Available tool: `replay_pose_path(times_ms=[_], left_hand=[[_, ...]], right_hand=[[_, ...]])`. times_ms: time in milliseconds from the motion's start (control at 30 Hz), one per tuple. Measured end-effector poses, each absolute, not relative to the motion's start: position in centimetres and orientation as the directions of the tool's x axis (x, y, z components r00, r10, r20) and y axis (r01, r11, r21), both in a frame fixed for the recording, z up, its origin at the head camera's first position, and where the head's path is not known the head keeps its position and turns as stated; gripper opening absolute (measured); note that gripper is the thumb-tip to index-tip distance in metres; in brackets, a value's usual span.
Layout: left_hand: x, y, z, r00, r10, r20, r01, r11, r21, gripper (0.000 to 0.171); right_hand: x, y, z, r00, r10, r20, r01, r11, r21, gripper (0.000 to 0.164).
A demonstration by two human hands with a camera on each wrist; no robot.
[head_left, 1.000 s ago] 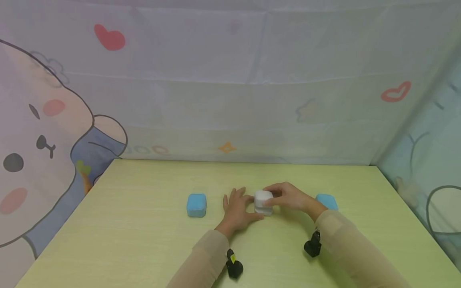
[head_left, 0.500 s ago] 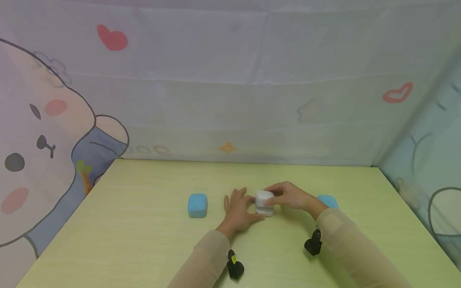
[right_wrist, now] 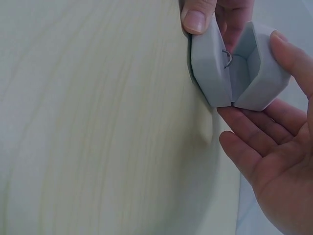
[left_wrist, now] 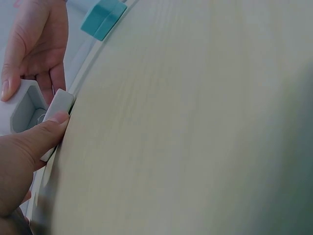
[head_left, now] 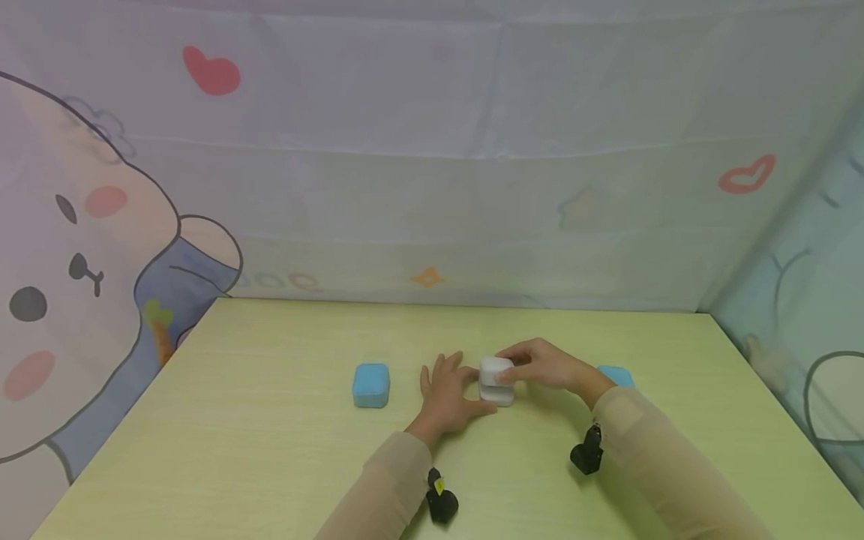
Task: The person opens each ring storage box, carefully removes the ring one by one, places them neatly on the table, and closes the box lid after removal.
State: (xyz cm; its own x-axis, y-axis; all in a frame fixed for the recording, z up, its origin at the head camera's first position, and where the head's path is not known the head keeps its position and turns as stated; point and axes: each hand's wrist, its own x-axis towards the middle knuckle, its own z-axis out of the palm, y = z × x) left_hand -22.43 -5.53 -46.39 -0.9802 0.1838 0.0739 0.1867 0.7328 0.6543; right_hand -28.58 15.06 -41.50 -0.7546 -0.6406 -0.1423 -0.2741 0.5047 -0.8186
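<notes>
A small white ring box [head_left: 496,394] sits on the table between both hands, its hinged lid [right_wrist: 269,73] raised. Inside, a thin metal ring [right_wrist: 228,58] stands up from the base [right_wrist: 210,68]. My left hand [head_left: 445,397] grips the base, thumb [left_wrist: 55,123] along its near edge and the other fingers behind it. The lid is pinched by my right hand [head_left: 543,367], with the thumb on one side and fingers at the hinge side. In the left wrist view, the lid's hollow [left_wrist: 32,110] faces the base.
A light blue box [head_left: 370,385] of similar shape rests on the table [head_left: 236,420] to the left. Another blue box [head_left: 616,376] is partly hidden behind the right wrist. A printed cloth [head_left: 378,187] hangs behind the table's far edge.
The right hand has lifted the ring box's lid slightly, so the gap above the base looks a little wider. The left hand keeps its grip; the whole head view has shifted slightly.
</notes>
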Motion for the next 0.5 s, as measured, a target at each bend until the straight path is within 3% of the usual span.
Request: replay_pose_path(times_ms=[500], left_hand=[[-22.38,-5.52,-46.28,-0.981,0.183,0.072,0.185,0.733,0.655,0.054]], right_hand=[[-28.84,15.09,-41.43,-0.742,-0.65,-0.164,-0.255,0.5,-0.827,0.048]])
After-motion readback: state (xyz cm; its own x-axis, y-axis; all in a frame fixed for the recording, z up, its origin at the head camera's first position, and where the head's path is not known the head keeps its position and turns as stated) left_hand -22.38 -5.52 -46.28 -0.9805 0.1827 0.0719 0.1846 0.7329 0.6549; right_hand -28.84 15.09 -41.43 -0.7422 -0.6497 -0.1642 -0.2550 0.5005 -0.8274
